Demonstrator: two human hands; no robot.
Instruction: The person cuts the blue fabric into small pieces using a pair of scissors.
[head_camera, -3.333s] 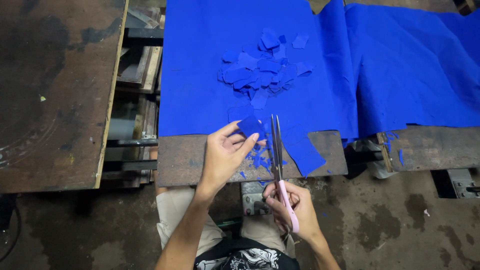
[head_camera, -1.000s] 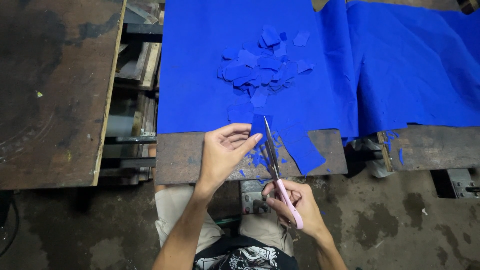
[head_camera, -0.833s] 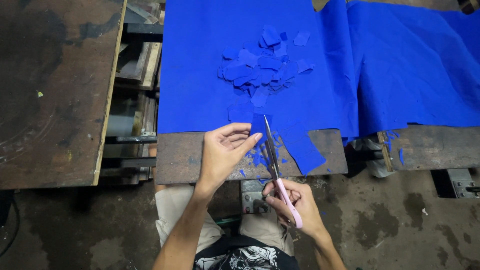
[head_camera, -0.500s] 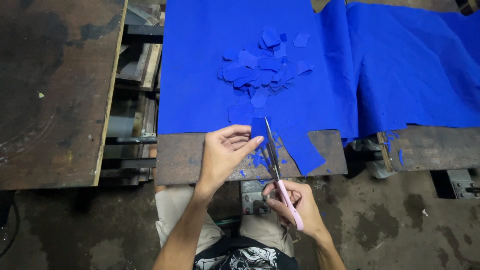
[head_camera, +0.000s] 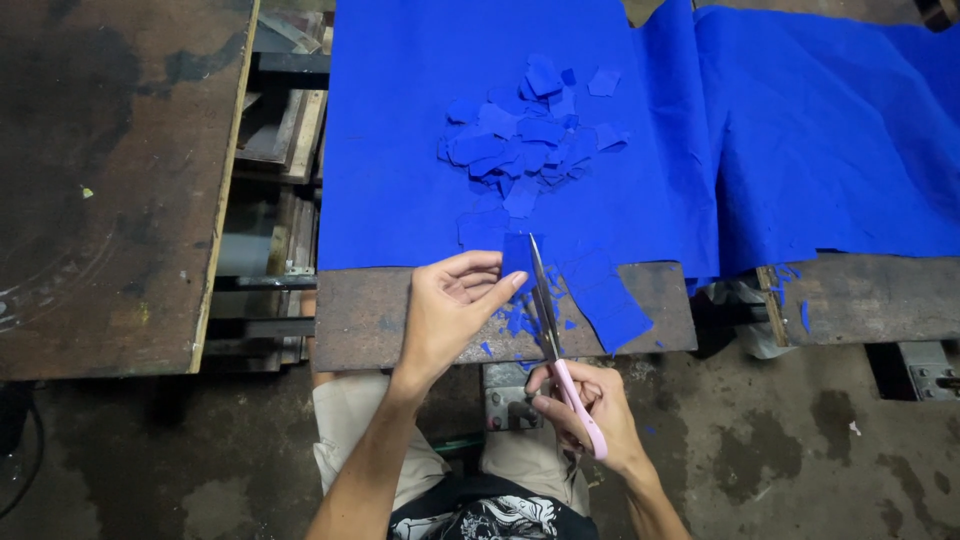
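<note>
Scissors (head_camera: 552, 330), pink-handled, gripped in right hand (head_camera: 585, 410), blades nearly closed on blue cloth (head_camera: 420, 150) edge. Left hand (head_camera: 450, 310) pinches cloth strip at bench (head_camera: 370, 320) edge; scrap pile (head_camera: 530, 130) beyond.

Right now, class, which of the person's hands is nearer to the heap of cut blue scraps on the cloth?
Left. The left hand lies just below the heap of blue scraps, at the cloth's edge; the right hand sits lower, off the bench, gripping the pink-handled scissors.

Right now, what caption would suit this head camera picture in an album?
Right hand works pink-handled scissors through blue cloth pinched by the left hand, cut scraps piled beyond.
</note>
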